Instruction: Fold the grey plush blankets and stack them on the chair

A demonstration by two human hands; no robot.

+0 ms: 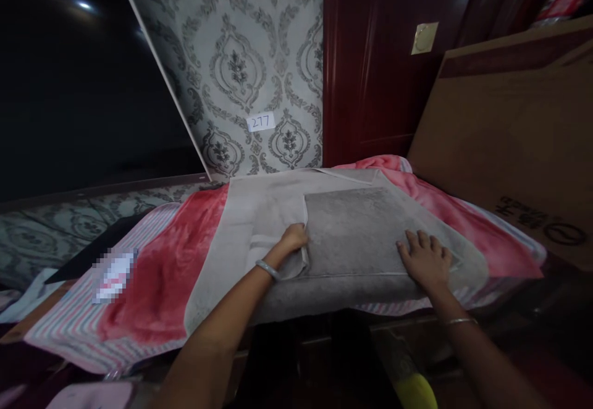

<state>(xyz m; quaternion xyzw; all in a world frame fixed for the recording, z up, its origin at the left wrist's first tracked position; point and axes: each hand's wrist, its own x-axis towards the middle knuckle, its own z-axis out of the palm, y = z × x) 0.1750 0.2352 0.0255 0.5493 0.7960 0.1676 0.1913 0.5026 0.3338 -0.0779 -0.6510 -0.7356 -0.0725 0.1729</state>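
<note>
A grey plush cloth (352, 230) lies partly folded on a surface draped with a red and pink blanket (199, 248). Its darker folded panel rests over a lighter spread part. My left hand (295, 238), with a bangle at the wrist, is closed on the left edge of the folded panel, where the fabric bunches. Spread fingers of my right hand (426, 262) lie flat over the panel's right edge, and a thin bracelet shows on that wrist. The front of the cloth hangs over the near edge of the surface.
A large dark screen (88, 88) stands at the left. Behind are patterned wallpaper with a paper label (260, 122) reading 277, and a dark red door (370, 63). A big cardboard box (514, 131) leans at the right. Striped fabric (78, 316) borders the blanket.
</note>
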